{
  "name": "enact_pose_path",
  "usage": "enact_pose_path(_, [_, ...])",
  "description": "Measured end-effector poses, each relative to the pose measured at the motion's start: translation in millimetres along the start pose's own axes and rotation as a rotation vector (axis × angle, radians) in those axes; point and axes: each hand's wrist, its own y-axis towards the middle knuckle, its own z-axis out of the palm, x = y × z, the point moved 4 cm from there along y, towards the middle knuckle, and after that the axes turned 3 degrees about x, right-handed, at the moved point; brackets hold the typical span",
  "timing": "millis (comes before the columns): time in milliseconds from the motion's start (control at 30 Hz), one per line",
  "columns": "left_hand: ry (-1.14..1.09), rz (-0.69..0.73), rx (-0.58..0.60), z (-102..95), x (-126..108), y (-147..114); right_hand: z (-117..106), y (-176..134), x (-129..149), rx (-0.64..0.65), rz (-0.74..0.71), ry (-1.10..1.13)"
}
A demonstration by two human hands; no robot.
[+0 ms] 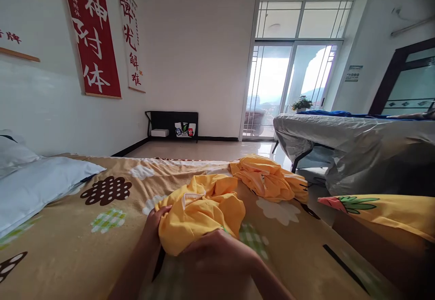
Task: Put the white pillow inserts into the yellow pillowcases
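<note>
Though crumpled, bright yellow cloth; partly white-edged

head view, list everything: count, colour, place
held cloth: 1, yellow, between hands
crumpled cloth: 1, yellow, beyond, right
printed cloth: 1, yellow, right edge
bed: 1, tan patterned, foreground
pillow: 1+, white, left
banners: 3, red or white, left
shelf: 1, black, back
box: 1, white, shelf
bag: 1, multicoloured, shelf
glass door: 1, white frame, back
plant: 1, green, beyond table
table: 1, grey cover, right
fabric: 1, blue, table
sign: 1, grey, right wall
left hand: 1, bare, cloth's left
right hand: 1, bare, cloth's front
</note>
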Motion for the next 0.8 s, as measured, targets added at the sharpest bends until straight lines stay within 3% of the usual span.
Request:
enact_pose_path(100, [0.073, 0.066, -0.024, -21.9, -16, 5, -37, 0, -22, -0.209, 0.091, 0.034])
enact_pose_path(167, [0.172, 0.129, 0.002, -43.9, -24, 14, -59, -3, -51, -0.46, 0.187, -0.15])
enact_pose_path(233, [0.303, 0.208, -0.045, -70.4, -32, 23, -70, -5, -85, -0.592, 0.306, -0.387])
enact_pose_path(333, [0.593, 0.412, -0.328, -98.4, -50, 24, -69, -6, -135, -0.547, 0.467, -0.508])
enact_pose_path(400, [0.743, 0.581, -0.424, -90.3, -63, 12, -64, -7, -156, -0.506, 0.516, -0.496])
enact_pose_path(467, [0.823, 0.694, -0.283, -59.1, -67, -7, -61, -8, -168, -0.5, 0.528, -0.485])
enact_pose_path(567, [0.986, 0.71, 0.226, 9.2, -40, -37, -59, -11, -173, -0.471, 0.528, -0.466])
enact_pose_path(633, [1.162, 0.67, 0.547, 48.1, 3, -55, -59, -13, -173, -0.45, 0.51, -0.45])
enact_pose_path(700, [1.35, 0.596, 0.782, 72.5, 58, -63, -60, -15, -171, -0.454, 0.487, -0.438])
enact_pose_path(767, [1.516, 0.545, 0.904, 84.0, 110, -63, -64, -17, -169, -0.488, 0.471, -0.427])
enact_pose_path(800, [1.553, 0.557, 0.912, 86.9, 128, -60, -68, -17, -167, -0.518, 0.466, -0.42])
